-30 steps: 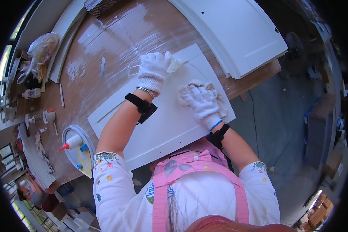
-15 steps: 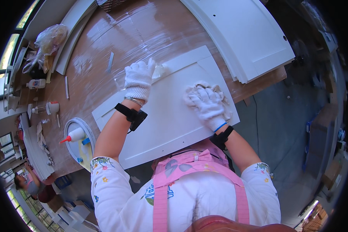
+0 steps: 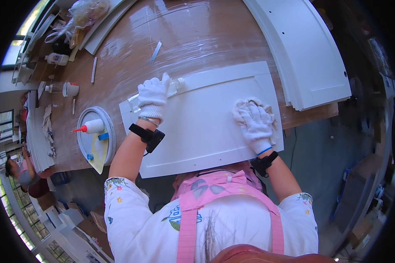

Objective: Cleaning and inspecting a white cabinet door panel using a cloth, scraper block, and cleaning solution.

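A white frame-edged panel (image 3: pixel 197 127) lies on the table in front of me. My left hand (image 3: pixel 152 97), in a white knit glove, is closed around a clear bottle (image 3: pixel 176 86) above the panel's far left part. The bottle lies tipped over on its side in my grip, and its middle is hidden by my fingers. My right hand (image 3: pixel 254 122), gloved too, presses down on a crumpled white cloth (image 3: pixel 271 115) near the panel's right edge. Part of the cloth is covered by that hand.
Left of the panel stands a round lid-like tray (image 3: pixel 111 147) carrying a white squeeze bottle (image 3: pixel 95 126) with a red tip. Stacked white panels (image 3: pixel 311 57) occupy the far right. A thin strip (image 3: pixel 156 51) lies beyond my left hand. Another person (image 3: pixel 25 168) is at far left.
The whole view has shifted and turned. The bottle in my left hand shows more of its length on both sides of the glove. My right hand stays on the cloth near the panel's right side.
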A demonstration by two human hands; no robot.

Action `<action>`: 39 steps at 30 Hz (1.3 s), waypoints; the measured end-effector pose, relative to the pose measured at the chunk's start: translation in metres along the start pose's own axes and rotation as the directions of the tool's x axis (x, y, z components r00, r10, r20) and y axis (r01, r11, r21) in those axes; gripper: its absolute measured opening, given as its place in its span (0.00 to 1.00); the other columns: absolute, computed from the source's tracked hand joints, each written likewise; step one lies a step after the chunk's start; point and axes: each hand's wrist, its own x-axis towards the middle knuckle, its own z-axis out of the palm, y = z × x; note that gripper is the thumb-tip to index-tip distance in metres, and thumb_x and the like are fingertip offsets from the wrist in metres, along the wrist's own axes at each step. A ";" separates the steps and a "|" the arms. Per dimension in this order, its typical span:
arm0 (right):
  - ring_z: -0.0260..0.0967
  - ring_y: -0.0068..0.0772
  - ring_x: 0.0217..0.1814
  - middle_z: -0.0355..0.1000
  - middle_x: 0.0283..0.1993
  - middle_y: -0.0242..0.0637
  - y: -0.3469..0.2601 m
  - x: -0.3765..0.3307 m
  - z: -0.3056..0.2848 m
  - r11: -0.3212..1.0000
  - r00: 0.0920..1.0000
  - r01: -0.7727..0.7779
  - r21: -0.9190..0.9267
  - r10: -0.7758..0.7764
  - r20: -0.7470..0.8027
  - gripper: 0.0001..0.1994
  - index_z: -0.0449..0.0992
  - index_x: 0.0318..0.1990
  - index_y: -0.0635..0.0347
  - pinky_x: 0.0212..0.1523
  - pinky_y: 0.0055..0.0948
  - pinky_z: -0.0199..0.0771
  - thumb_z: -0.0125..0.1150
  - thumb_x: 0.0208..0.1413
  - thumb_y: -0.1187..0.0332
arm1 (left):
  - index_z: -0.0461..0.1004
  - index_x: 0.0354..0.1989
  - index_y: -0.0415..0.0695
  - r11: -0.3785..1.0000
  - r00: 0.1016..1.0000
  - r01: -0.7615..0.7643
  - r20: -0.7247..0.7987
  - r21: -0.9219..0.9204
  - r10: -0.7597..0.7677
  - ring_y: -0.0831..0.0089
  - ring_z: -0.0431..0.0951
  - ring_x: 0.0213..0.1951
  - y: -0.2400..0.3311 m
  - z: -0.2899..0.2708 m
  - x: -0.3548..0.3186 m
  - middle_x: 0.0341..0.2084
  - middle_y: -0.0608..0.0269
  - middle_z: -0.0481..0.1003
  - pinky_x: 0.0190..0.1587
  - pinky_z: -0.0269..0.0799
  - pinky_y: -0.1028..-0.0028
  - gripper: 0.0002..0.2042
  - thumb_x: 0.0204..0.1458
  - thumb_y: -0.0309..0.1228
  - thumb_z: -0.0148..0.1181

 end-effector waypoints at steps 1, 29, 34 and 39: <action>0.59 0.47 0.66 0.63 0.66 0.41 -0.001 0.000 -0.001 1.000 1.000 -0.010 0.010 0.010 0.010 0.25 0.75 0.59 0.43 0.66 0.51 0.55 0.64 0.50 0.61 | 0.67 0.61 0.55 1.000 0.999 0.026 0.031 0.011 -0.027 0.64 0.75 0.36 -0.006 0.002 -0.006 0.31 0.63 0.73 0.36 0.68 0.63 0.22 0.56 0.29 0.54; 0.58 0.48 0.68 0.63 0.67 0.41 -0.008 0.004 -0.007 0.997 0.999 0.035 -0.073 -0.033 0.030 0.23 0.72 0.61 0.45 0.66 0.50 0.53 0.61 0.57 0.60 | 0.64 0.65 0.56 0.864 0.791 0.472 0.349 0.175 -0.503 0.60 0.78 0.41 -0.111 0.050 -0.119 0.37 0.58 0.75 0.40 0.74 0.59 0.22 0.61 0.31 0.50; 0.59 0.49 0.68 0.65 0.66 0.42 -0.008 0.004 -0.007 0.997 0.999 0.048 -0.058 -0.048 0.002 0.22 0.74 0.60 0.46 0.66 0.50 0.54 0.61 0.57 0.60 | 0.64 0.65 0.55 0.828 0.720 0.529 0.419 0.186 -0.554 0.60 0.78 0.43 -0.109 0.037 -0.123 0.41 0.58 0.75 0.40 0.73 0.60 0.21 0.62 0.32 0.48; 0.60 0.50 0.67 0.64 0.66 0.42 -0.004 0.002 -0.003 0.996 0.998 0.060 -0.060 -0.062 -0.026 0.24 0.74 0.60 0.46 0.67 0.50 0.55 0.63 0.54 0.60 | 0.60 0.66 0.53 0.770 0.712 0.637 0.365 0.023 -0.600 0.57 0.78 0.45 -0.110 0.025 -0.125 0.44 0.55 0.74 0.45 0.74 0.56 0.30 0.55 0.37 0.61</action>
